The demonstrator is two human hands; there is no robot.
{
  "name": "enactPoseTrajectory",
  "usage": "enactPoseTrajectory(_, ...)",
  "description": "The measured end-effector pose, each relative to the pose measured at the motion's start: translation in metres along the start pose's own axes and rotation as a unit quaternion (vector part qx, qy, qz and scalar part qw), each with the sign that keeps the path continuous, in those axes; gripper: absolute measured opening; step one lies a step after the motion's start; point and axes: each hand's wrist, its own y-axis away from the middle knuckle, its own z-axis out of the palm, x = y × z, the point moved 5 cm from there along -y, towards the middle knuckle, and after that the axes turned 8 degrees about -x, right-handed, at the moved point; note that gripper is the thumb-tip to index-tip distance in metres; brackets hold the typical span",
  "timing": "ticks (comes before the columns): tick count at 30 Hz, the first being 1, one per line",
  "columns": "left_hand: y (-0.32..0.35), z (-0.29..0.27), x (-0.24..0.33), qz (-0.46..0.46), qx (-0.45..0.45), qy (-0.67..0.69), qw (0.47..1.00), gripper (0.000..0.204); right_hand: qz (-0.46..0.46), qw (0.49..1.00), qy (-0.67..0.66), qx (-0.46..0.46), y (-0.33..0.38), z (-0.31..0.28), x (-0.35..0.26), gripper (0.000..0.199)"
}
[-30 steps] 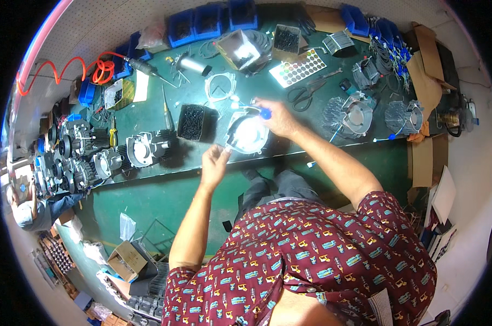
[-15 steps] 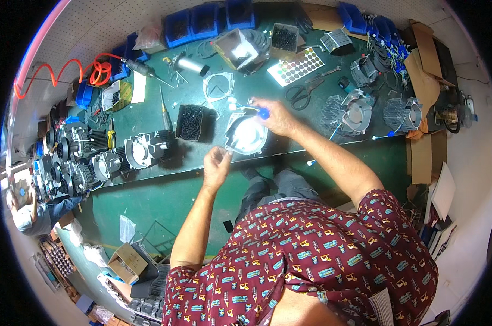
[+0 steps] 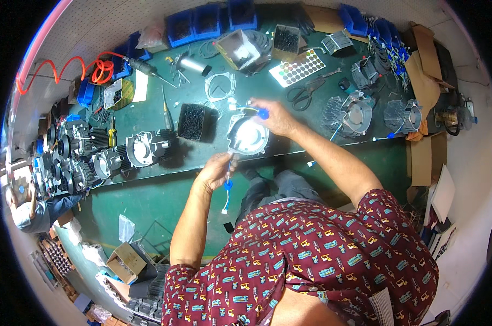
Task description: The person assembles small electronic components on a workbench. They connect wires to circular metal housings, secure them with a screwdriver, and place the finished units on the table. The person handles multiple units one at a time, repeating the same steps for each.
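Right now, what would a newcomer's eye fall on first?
Probably the round metal housing, glaring white near the front edge of the green bench, between the left hand and the right hand. Next might come the coiled red hose at the upper left of the view, and the white dotted sheet farther back on the bench.

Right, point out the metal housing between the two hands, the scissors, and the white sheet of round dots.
Metal housing point(image 3: 249, 137): head view, on its brightly lit inner face.
Scissors point(image 3: 309, 90): head view, near the pivot.
White sheet point(image 3: 298, 68): head view, middle of its dotted face.
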Motion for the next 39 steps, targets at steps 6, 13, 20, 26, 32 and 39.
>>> enactPoseTrajectory(6, -0.007, -0.004, -0.001, 0.116, 0.090, -0.163, 0.976, 0.017, -0.037, 0.998, 0.042, 0.032, 0.000, -0.001, 0.000, 0.035)
enactPoseTrajectory(13, 0.022, 0.044, 0.012, 0.353, 0.336, -0.652, 0.580, 0.021, -0.026, 0.999, 0.015, 0.027, 0.000, -0.001, 0.003, 0.036)
enactPoseTrajectory(20, 0.002, 0.008, -0.009, 0.075, 0.044, 0.018, 0.996, 0.016, -0.031, 0.999, 0.019, 0.025, -0.002, 0.000, 0.003, 0.037)
enactPoseTrajectory(26, 0.021, 0.042, 0.014, 0.373, 0.296, -0.621, 0.622, 0.013, -0.038, 0.998, 0.028, 0.043, -0.002, -0.002, 0.008, 0.037)
enactPoseTrajectory(32, 0.054, 0.036, 0.002, 0.349, 0.324, -0.618, 0.626, 0.055, -0.045, 0.998, 0.034, 0.034, -0.003, 0.001, 0.006, 0.036)
enactPoseTrajectory(39, 0.102, -0.026, -0.036, 0.122, 0.243, -0.529, 0.804, 0.027, -0.042, 0.998, 0.023, 0.029, -0.002, 0.000, -0.002, 0.039)
